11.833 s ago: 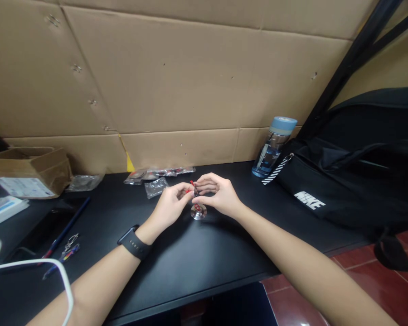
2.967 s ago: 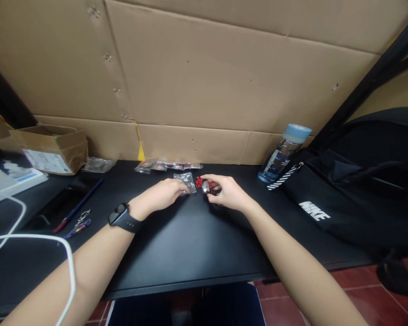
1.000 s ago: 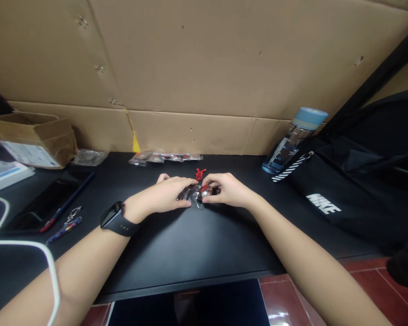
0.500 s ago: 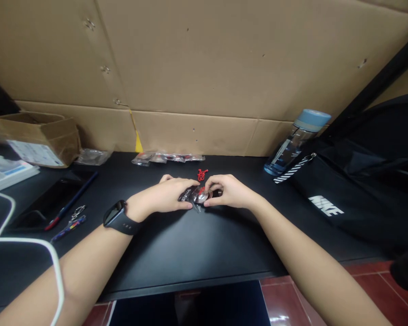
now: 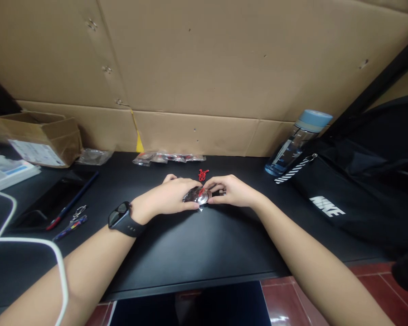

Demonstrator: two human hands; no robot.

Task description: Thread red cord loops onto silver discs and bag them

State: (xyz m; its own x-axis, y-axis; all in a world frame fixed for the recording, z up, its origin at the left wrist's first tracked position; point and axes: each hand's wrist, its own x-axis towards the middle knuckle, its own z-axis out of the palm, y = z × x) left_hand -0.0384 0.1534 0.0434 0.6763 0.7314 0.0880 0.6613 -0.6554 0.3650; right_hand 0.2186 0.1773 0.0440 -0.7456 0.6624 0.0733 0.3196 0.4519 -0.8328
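Note:
Between my hands, just above the black tabletop, is a shiny round silver piece (image 5: 203,196) with a bit of red on it, partly inside a clear plastic bag (image 5: 190,195). My left hand (image 5: 177,194), with a black watch (image 5: 122,219) on its wrist, is closed around the bag from the left. My right hand (image 5: 229,192) pinches the right edge of the round piece between thumb and fingers. The exact kind of piece cannot be made out. Just beyond the hands a small looped red cord (image 5: 203,174) lies on the table.
Several clear packets (image 5: 170,157) lie along the cardboard wall (image 5: 224,68). At left are a carton (image 5: 63,140), a dark tablet (image 5: 54,199), a keychain (image 5: 71,226) and a white cable (image 5: 59,262). A bottle (image 5: 292,145) and a black bag (image 5: 336,194) stand at right.
The plastic around the round piece looks less bunched, and more of its shiny surface shows flat. My left hand has shifted slightly right; the right hand keeps its pinch.

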